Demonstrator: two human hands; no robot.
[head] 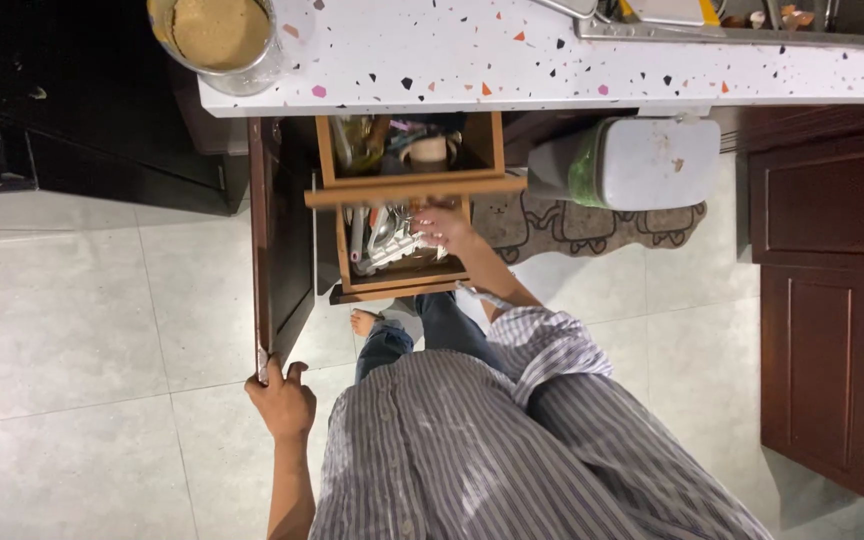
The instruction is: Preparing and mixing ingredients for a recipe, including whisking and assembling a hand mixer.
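My left hand [280, 398] grips the edge of an open dark wooden cabinet door [274, 250]. Two wooden drawers are pulled out under the speckled white countertop [512, 60]. My right hand [442, 226] reaches into the lower drawer [402, 282], fingers down among metal utensils [387, 240]; whether it holds one I cannot tell. The upper drawer [412, 180] holds several kitchen items. I wear a striped shirt and jeans, with one bare foot [364, 322] showing on the tiled floor.
A steel container [220, 38] of beige powder stands on the counter's left end. A sink edge [672, 25] is at top right. A white-lidded bin [642, 160] with a green liner sits on a patterned mat [592, 230]. Dark cabinets [832, 300] line the right.
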